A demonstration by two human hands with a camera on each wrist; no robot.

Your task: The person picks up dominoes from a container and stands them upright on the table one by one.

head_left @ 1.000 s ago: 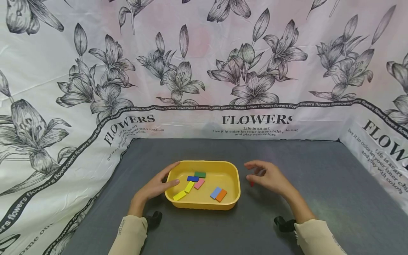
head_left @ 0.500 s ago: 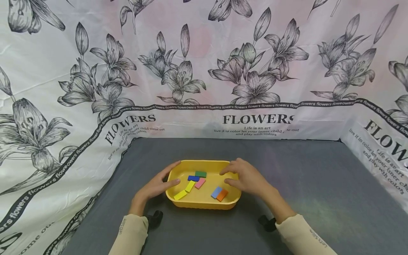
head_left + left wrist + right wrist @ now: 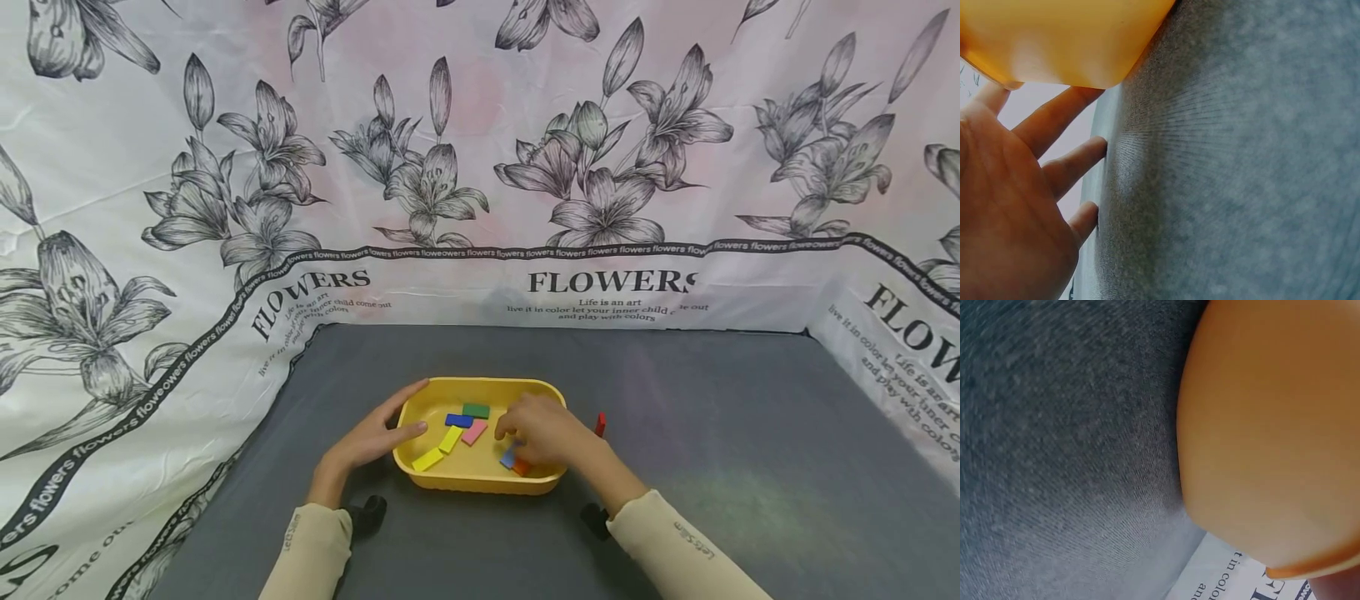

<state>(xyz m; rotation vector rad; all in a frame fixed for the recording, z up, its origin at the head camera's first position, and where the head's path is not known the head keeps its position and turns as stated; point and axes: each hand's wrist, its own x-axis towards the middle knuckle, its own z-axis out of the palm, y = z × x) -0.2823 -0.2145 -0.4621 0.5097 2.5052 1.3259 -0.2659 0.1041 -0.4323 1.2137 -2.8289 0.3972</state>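
A yellow plastic tray (image 3: pixel 480 483) sits on the grey table with small coloured blocks inside. My left hand (image 3: pixel 367 442) rests at its left end, thumb over the rim and fingers spread along the outside. The left wrist view shows those fingers (image 3: pixel 1063 119) fairly straight against the tray wall (image 3: pixel 1066 44). My right hand (image 3: pixel 543 429) reaches over the right rim, index finger and thumb apart, close over a light blue block (image 3: pixel 507 458) and an orange block (image 3: pixel 522 468), both partly covered. In the right wrist view the tray's outer wall (image 3: pixel 1266 437) hides most of this hand.
At the tray's left are a green block (image 3: pixel 476 411), a dark blue block (image 3: pixel 459 421), a pink block (image 3: pixel 474 432) and two yellow blocks (image 3: pixel 428 460). A red block (image 3: pixel 600 424) stands on the table right of the tray. Flower-printed cloth (image 3: pixel 480 287) surrounds the table.
My right hand has come left from beside the red block, over the rim and down into the tray. The red block is left on the table. My left hand stays at the tray.
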